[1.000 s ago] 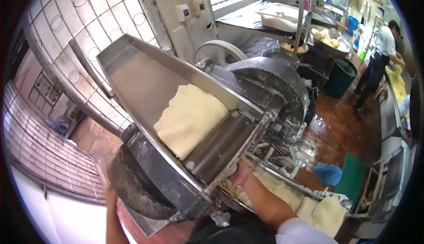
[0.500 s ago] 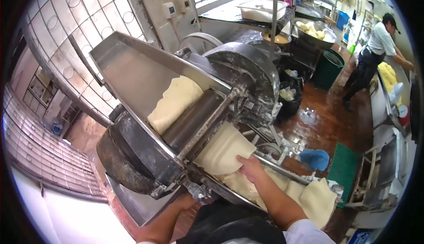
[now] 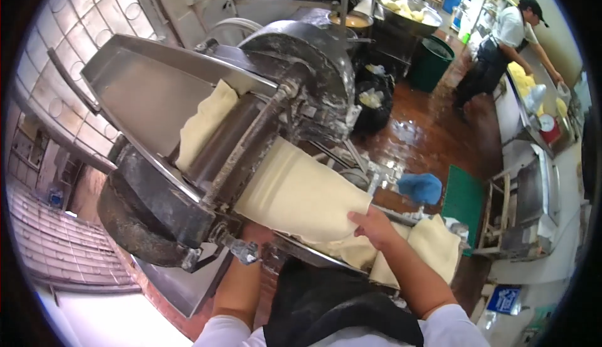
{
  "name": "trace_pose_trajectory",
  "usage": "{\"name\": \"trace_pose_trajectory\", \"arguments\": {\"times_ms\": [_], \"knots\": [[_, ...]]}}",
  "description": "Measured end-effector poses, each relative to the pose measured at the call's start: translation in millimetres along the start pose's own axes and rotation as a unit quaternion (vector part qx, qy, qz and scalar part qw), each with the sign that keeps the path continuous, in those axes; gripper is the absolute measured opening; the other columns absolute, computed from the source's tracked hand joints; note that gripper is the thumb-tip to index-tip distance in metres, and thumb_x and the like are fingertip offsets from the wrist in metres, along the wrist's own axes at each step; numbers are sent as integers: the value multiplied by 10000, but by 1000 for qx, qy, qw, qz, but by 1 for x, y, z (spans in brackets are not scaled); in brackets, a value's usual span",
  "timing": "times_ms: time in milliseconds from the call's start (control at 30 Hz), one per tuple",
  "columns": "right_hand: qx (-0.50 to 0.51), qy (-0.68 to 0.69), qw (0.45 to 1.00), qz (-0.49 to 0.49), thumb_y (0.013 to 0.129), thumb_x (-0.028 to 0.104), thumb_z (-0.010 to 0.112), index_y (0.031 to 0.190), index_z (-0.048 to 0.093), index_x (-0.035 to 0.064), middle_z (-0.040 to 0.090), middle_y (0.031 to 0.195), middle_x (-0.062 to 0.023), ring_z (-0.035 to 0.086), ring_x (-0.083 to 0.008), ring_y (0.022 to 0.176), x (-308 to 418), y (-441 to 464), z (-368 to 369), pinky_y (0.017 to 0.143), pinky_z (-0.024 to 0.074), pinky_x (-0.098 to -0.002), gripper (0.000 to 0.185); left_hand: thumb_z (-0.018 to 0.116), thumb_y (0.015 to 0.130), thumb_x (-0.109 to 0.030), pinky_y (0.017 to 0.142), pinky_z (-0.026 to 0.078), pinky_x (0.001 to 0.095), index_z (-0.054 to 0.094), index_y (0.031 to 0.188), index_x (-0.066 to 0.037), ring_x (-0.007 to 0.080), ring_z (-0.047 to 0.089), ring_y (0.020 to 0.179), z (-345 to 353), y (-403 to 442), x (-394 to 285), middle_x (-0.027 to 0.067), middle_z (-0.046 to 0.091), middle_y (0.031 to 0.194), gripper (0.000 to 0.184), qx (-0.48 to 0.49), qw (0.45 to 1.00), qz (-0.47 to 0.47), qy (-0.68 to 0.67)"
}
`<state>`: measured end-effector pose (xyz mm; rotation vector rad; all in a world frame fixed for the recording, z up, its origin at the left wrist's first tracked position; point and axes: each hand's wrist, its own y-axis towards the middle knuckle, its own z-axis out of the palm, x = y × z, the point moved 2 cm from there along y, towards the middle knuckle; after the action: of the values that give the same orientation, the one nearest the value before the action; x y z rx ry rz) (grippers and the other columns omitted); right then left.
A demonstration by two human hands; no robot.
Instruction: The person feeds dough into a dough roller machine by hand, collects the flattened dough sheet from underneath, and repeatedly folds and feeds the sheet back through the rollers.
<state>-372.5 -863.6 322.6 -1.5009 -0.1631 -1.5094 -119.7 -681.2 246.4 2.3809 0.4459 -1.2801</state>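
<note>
A pale dough sheet (image 3: 301,190) comes out of the rollers of a dough sheeter (image 3: 232,140) and stretches toward the right. My right hand (image 3: 374,226) pinches its free corner between thumb and fingers. The sheet's trailing part (image 3: 205,124) still lies on the metal feed tray (image 3: 147,90) behind the roller. Below the stretched sheet, more dough (image 3: 433,246) lies folded on the lower tray. My left forearm (image 3: 239,284) reaches up beneath the machine's near side, beside a floury crank knob (image 3: 244,251). The fingers of my left hand are hidden there.
A co-worker (image 3: 501,46) stands at the counter at the far right, near yellow dough and a red scale (image 3: 549,127). A green bin (image 3: 431,64), a black bag and a large bowl (image 3: 407,11) stand behind the machine. A blue cloth (image 3: 420,187) lies low to the right.
My right hand has drawn the dough sheet further out to the right, and less dough remains on the feed tray. The view has shifted to the right.
</note>
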Motion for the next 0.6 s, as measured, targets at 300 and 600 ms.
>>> {"name": "trace_pose_trajectory", "arguments": {"times_ms": [300,600], "knots": [[-41,-76,996,23,876,249,644,1020,642,74,639,853,-8,552,-105,663,-10,-37,-47,550,458,-252,226,394,974,-418,924,447,412,432,1349,-60,264,526,1151,-7,58,-3,119,530,1299,520,-109,913,-208,-335],[-143,-170,974,37,849,298,667,1087,617,40,648,833,-58,595,-162,674,-87,2,-79,595,498,-311,355,412,950,-489,981,411,400,452,1339,-43,265,527,1156,22,70,-20,119,537,1302,593,62,929,-327,-164]]}}
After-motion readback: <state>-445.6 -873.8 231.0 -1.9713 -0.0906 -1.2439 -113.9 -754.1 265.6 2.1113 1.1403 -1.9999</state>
